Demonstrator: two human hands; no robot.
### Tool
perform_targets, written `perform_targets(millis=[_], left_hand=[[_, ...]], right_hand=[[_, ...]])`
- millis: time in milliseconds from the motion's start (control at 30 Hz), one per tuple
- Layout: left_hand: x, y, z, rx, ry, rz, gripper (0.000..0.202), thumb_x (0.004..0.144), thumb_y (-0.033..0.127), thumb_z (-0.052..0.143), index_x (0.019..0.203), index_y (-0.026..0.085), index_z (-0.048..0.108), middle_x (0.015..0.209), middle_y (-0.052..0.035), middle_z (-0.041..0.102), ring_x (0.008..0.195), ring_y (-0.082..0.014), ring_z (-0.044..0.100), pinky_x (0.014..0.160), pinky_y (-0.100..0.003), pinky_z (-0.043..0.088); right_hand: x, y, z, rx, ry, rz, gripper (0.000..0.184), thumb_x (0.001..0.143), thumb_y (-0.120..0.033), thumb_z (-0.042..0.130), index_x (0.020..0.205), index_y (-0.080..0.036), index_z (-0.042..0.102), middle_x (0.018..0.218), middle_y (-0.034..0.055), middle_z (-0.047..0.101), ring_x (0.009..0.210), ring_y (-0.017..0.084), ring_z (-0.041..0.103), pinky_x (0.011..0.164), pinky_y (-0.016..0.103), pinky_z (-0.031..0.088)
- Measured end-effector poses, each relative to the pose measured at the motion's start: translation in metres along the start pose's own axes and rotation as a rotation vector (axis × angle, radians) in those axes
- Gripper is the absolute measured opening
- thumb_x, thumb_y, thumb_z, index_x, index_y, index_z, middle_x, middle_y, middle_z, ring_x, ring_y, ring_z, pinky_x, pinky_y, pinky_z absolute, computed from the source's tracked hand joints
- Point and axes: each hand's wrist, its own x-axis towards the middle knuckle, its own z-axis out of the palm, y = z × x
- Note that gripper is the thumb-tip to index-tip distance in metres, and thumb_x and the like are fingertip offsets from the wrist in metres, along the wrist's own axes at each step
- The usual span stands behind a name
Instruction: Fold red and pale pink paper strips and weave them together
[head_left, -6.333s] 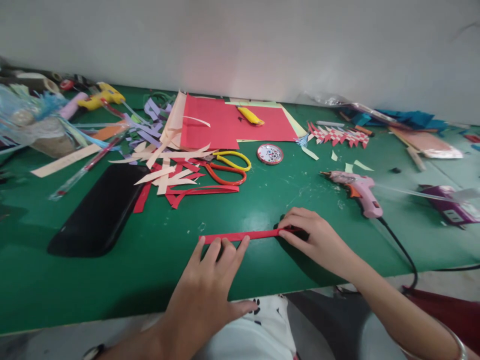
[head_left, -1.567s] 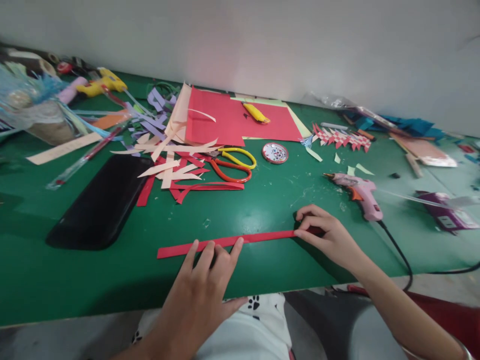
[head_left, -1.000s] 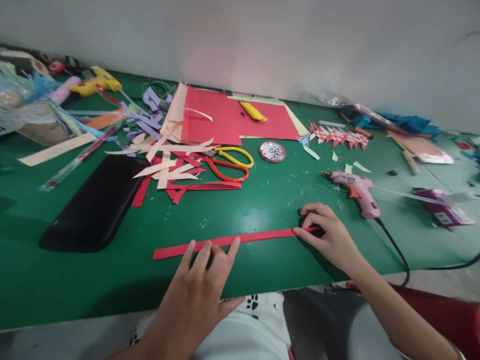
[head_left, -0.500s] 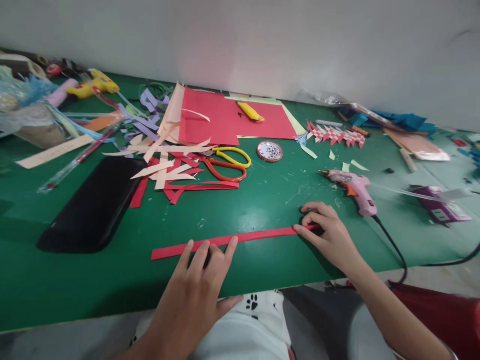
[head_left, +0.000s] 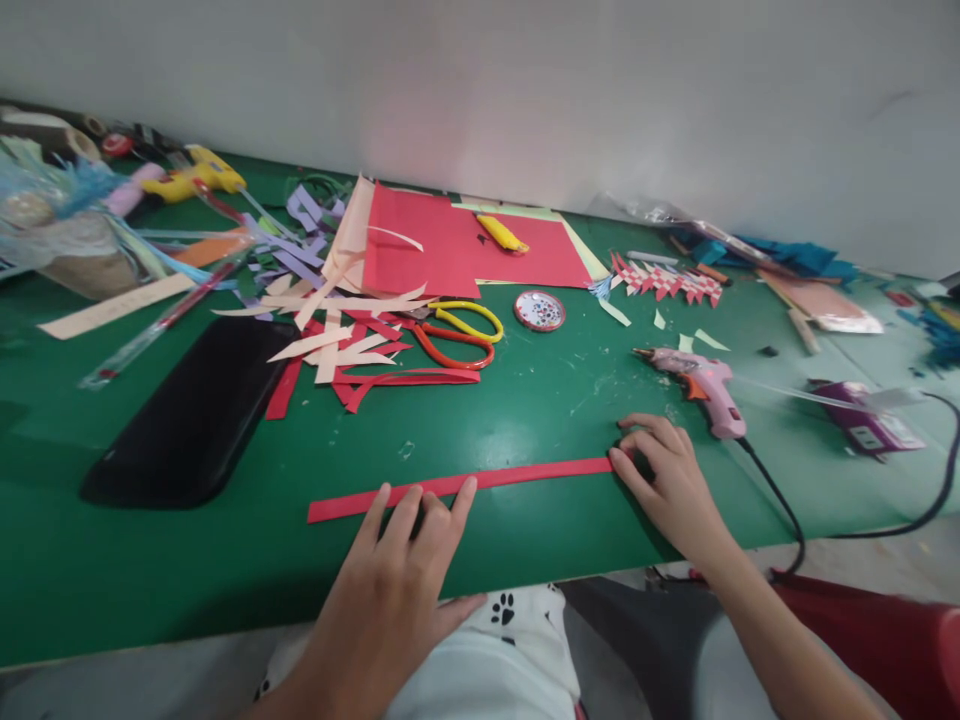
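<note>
A narrow red paper strip (head_left: 547, 471) lies nearly straight across the green table in front of me. My left hand (head_left: 401, 575) rests with spread fingers, their tips pressing on the strip left of its middle. At the strip's right end is my right hand (head_left: 667, 480), its thumb and curled fingers closed on the paper; the very tip is hidden by them. Beyond the right hand, a pink glue gun (head_left: 701, 385) lies on its side. Orange-and-yellow-handled scissors (head_left: 457, 335) lie among cut red and peach strips (head_left: 330, 345) farther back.
A black tray-like object (head_left: 191, 415) lies at left, near a yellow glue gun (head_left: 199, 175). Red paper sheets (head_left: 420, 240) bear a yellow cutter (head_left: 502, 234) at the back. A small round dish (head_left: 539, 311) and a red-white woven paper piece (head_left: 664, 280) lie farther right. A black cord (head_left: 780, 495) trails over the front edge.
My right hand has shifted right along the strip to its end. The left hand stays pressed on the paper. The camera view has moved slightly.
</note>
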Motion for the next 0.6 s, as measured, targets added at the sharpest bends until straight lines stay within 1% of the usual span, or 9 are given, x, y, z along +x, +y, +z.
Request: perform_targets(millis=[100,233,333,400,433,467,500,567,600], left_hand=[[-0.001,0.000,0.000,0.002,0.003,0.005,0.071,0.076,0.056,0.049,0.133,0.016,0.039,0.088,-0.0074,0.055,0.092,-0.0247,0.048,0.094,-0.044,0.036],[-0.003,-0.001,0.001,-0.002,0.008,0.006,0.069,0.077,0.056,0.048,0.133,0.017,0.039,0.089,-0.0071,0.055,0.094,-0.0245,0.049,0.094,-0.044,0.036],[-0.004,-0.002,0.002,0.027,0.030,0.020,0.067,0.079,0.057,0.044,0.133,0.018,0.039,0.091,-0.0070,0.054,0.095,-0.0242,0.049,0.094,-0.044,0.036],[-0.005,-0.002,0.003,0.049,0.053,0.030,0.066,0.079,0.058,0.043,0.133,0.019,0.039,0.092,-0.0067,0.054,0.095,-0.0236,0.049,0.096,-0.043,0.035],[-0.005,-0.002,0.003,0.057,0.067,0.034,0.066,0.079,0.058,0.042,0.133,0.020,0.039,0.092,-0.0065,0.054,0.095,-0.0233,0.049,0.096,-0.043,0.034],[-0.005,-0.001,0.002,0.065,0.080,0.037,0.066,0.079,0.059,0.042,0.132,0.020,0.040,0.092,-0.0064,0.054,0.095,-0.0232,0.049,0.097,-0.043,0.034],[-0.006,-0.001,0.002,0.073,0.083,0.036,0.066,0.079,0.059,0.042,0.132,0.020,0.040,0.093,-0.0064,0.054,0.095,-0.0232,0.049,0.097,-0.043,0.034],[-0.007,0.000,0.001,0.085,0.081,0.023,0.065,0.078,0.059,0.044,0.131,0.021,0.042,0.095,-0.0067,0.054,0.097,-0.0239,0.049,0.098,-0.044,0.034],[-0.007,0.001,0.001,0.088,0.082,0.016,0.064,0.078,0.059,0.044,0.130,0.021,0.044,0.096,-0.0070,0.055,0.098,-0.0243,0.048,0.098,-0.044,0.033]], right_hand=[[-0.003,0.001,-0.001,-0.013,0.020,0.011,0.012,0.085,-0.028,0.042,0.077,-0.021,0.047,0.101,0.0082,0.052,0.095,0.023,0.049,0.081,0.040,0.037],[-0.007,0.001,-0.002,-0.035,0.066,0.040,0.008,0.085,-0.026,0.041,0.086,-0.021,0.047,0.097,0.0086,0.053,0.093,0.023,0.050,0.080,0.039,0.039],[-0.008,-0.005,-0.002,-0.107,0.090,0.044,0.013,0.085,-0.024,0.041,0.094,-0.020,0.049,0.098,0.0095,0.055,0.093,0.024,0.051,0.080,0.040,0.040],[-0.008,-0.017,-0.003,-0.193,0.123,0.026,0.021,0.085,-0.021,0.038,0.103,-0.020,0.049,0.104,0.0099,0.056,0.097,0.024,0.051,0.086,0.044,0.037],[-0.007,-0.027,-0.003,-0.236,0.139,0.001,0.026,0.086,-0.019,0.037,0.108,-0.021,0.049,0.109,0.0097,0.056,0.101,0.025,0.051,0.092,0.046,0.033],[-0.006,-0.038,-0.002,-0.252,0.138,-0.036,0.033,0.086,-0.016,0.034,0.116,-0.022,0.046,0.115,0.0087,0.055,0.105,0.024,0.050,0.097,0.047,0.028],[-0.006,-0.052,-0.002,-0.248,0.125,-0.080,0.038,0.086,-0.015,0.032,0.122,-0.022,0.042,0.121,0.0085,0.053,0.111,0.023,0.048,0.100,0.046,0.025],[-0.005,-0.079,0.000,-0.226,0.020,-0.222,0.045,0.087,-0.017,0.032,0.132,-0.022,0.034,0.132,0.0070,0.046,0.122,0.022,0.039,0.104,0.045,0.019],[-0.005,-0.092,0.001,-0.213,-0.054,-0.297,0.048,0.087,-0.018,0.031,0.135,-0.022,0.030,0.136,0.0054,0.042,0.126,0.021,0.034,0.105,0.045,0.014]])
